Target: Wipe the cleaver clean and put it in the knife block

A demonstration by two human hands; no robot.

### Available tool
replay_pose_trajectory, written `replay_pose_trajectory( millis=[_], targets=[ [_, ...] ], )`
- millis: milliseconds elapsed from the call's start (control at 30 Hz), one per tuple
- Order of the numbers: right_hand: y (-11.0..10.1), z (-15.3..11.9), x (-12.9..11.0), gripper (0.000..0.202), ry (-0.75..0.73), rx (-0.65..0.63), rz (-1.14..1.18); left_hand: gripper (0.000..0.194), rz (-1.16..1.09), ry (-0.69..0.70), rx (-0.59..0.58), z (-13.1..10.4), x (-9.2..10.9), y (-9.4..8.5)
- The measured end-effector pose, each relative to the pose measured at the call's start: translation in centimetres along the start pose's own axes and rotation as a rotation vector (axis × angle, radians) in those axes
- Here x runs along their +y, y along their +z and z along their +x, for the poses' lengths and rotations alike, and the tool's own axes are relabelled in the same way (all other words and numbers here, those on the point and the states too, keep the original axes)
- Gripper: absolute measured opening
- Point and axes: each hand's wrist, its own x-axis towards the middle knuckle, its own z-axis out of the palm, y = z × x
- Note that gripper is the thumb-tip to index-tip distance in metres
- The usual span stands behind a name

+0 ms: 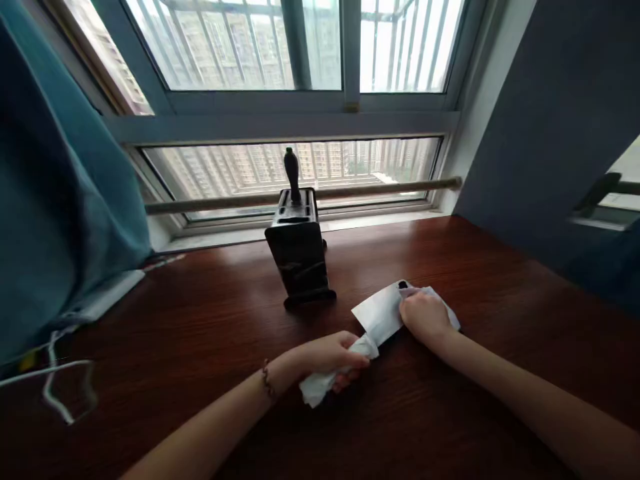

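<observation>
A broad, pale blade that looks like a cleaver (377,312) lies low over the wooden table, with a dark spot near its far edge. My left hand (333,353) is closed around its handle end, where crumpled white paper (316,389) sticks out below the fingers. Clenched over the blade's right part is my right hand (425,315), with a white tissue (447,312) showing beside the knuckles. The fingertips of that hand are hidden. Beyond both hands stands a black knife block (300,260), upright, with one dark-handled knife (292,175) in it.
The reddish-brown table (200,320) reaches to a window (290,167) with a rail (360,192) across it. On the left hang blue curtains (85,160), near a white cable (53,380) and a white strip-like object (113,297). A dark wall (540,160) borders the right.
</observation>
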Motion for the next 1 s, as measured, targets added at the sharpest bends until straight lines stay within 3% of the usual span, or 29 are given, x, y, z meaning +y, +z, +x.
replay_pose_trajectory(
  millis=[167, 400, 500, 700, 1000],
  targets=[
    [-0.1, -0.8, -0.7, 0.035, -0.164, 0.089, 0.069, 0.024, -0.032, -0.005, 0.001, 0.0, 0.4, 0.1],
    [1.2, -3.4, -2.7, 0.040, -0.652, 0.501, 0.426, 0.025, -0.049, 0.006, -0.025, 0.0, 0.3, 0.0],
    [1.2, -4.0, -3.0, 0.039, -0.746, 0.563, 0.510, 0.024, -0.040, 0.016, -0.024, 0.0, 0.3, 0.0],
    [0.1, -3.6, -2.7, 0.026, -0.568, 0.421, 0.601, 0.027, -0.048, 0.015, -0.038, 0.1, 0.2, -0.1],
    [1.2, 0.8, 0.2, 0.030, -0.092, 0.300, 0.305, 0.029, -0.067, -0.028, -0.030, 0.0, 0.5, 0.0]
  ],
)
